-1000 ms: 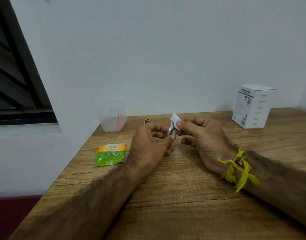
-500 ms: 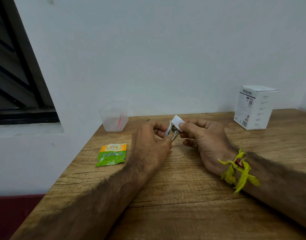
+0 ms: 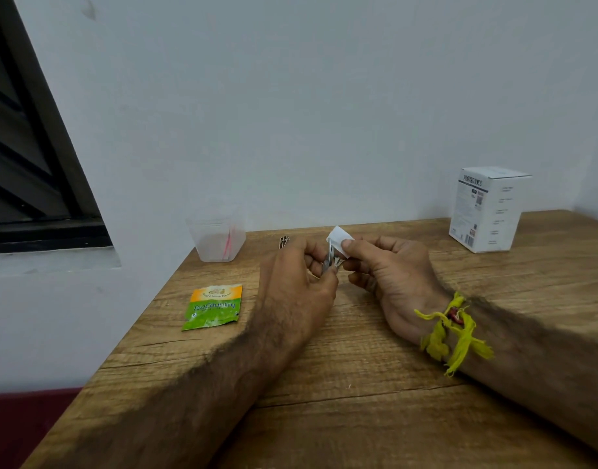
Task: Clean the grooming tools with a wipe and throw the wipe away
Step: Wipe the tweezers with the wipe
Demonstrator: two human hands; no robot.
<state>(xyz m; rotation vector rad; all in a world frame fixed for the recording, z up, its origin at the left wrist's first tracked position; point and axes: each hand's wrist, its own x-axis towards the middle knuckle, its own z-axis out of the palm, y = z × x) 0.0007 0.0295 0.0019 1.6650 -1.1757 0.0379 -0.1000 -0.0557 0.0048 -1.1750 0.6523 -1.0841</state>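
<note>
My left hand (image 3: pixel 296 275) pinches the metal tool (image 3: pixel 328 260), my right hand (image 3: pixel 389 269) the wipe (image 3: pixel 338 240); a loose grip risks dropping it.

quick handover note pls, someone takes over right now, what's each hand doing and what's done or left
Left hand pinches a small metal grooming tool.
Right hand pinches the white wipe against the tool's top.
Another small metal tool lies on the table behind the left hand.
Done: wiping is under way.
Left: finish this tool, likely wipe the other, bin the wipe. No bin in view.
</note>
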